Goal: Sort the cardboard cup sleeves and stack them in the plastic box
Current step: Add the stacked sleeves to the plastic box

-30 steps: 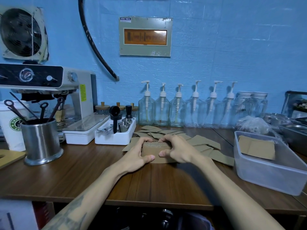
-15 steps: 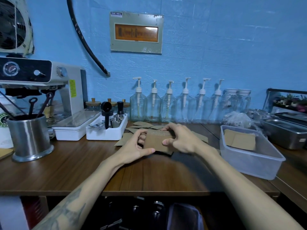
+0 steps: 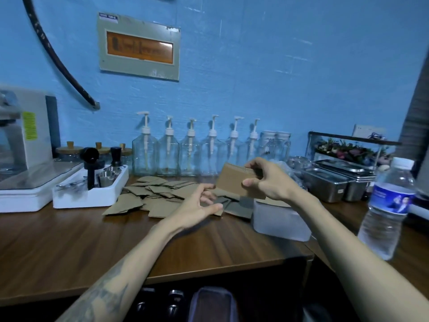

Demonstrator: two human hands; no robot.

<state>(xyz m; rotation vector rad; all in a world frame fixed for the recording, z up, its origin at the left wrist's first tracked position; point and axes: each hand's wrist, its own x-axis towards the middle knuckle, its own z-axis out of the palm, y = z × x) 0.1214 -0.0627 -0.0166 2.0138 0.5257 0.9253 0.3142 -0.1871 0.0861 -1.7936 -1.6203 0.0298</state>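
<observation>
The right hand (image 3: 267,180) holds a bundle of cardboard sleeves (image 3: 234,182) lifted above the counter (image 3: 69,240), thumb on the near face and fingers curled over the top edge, clamped on the bundle; the bundle is tilted, its corrugated top edge showing, and it hangs just above the left end of the plastic box (image 3: 278,219); the box sits near the counter's right front corner, frosted, and what lies inside it is mostly hidden by the right wrist. The left hand (image 3: 197,208) hovers low over the counter with fingers spread apart, holding nothing; its fingertips are near the lower corner of the bundle, and whether they touch it cannot be told. A loose pile of sleeves (image 3: 148,194) lies scattered flat on the middle of the counter towards the back edge, overlapping one another; its left side lies just beside a white tray (image 3: 90,196) that holds small metal cups and a black tamper. Behind the pile a row of clear pump bottles (image 3: 190,152) stands along the back edge against the blue wall; to the right of them are steel containers (image 3: 334,180) with lids; a water bottle (image 3: 387,210) stands on the adjoining surface at the right; a white coffee machine (image 3: 23,145) occupies the counter's left back corner.
</observation>
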